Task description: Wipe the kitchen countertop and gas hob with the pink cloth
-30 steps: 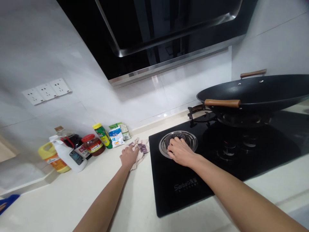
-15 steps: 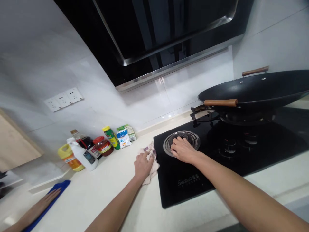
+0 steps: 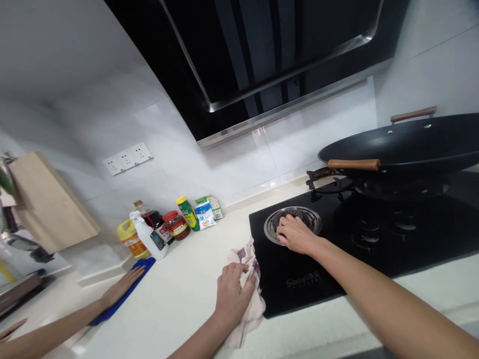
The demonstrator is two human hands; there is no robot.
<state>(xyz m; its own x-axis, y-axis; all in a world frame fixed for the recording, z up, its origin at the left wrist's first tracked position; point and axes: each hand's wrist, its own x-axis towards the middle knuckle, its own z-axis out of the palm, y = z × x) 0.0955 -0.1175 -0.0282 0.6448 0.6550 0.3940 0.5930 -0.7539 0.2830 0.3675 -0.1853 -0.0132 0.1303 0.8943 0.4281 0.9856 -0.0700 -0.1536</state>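
My left hand (image 3: 232, 291) is closed on a crumpled, pale cloth (image 3: 255, 305) with purplish patches. The cloth lies on the white counter against the left edge of the black gas cooktop (image 3: 290, 301). Over the left burner (image 3: 314, 219), my right hand (image 3: 297, 235) is curled down with its fingers gripping the dark middle part. A shiny metal ring surrounds that part. My fingertips are partly hidden from view.
A black wok (image 3: 407, 142) with wooden handles sits on the right burner, beside a loose pan support (image 3: 331, 185). Bottles, a red-lidded jar (image 3: 176, 225) and packets stand along the wall. At left, another person's hand (image 3: 121, 289) presses a blue cloth (image 3: 112, 313). A range hood (image 3: 269, 55) hangs above.
My left hand and the pale cloth have moved nearer along the cooktop's edge. My right hand stays on the burner. The other person's hand has slid the blue cloth toward the bottles. The view has shifted left.
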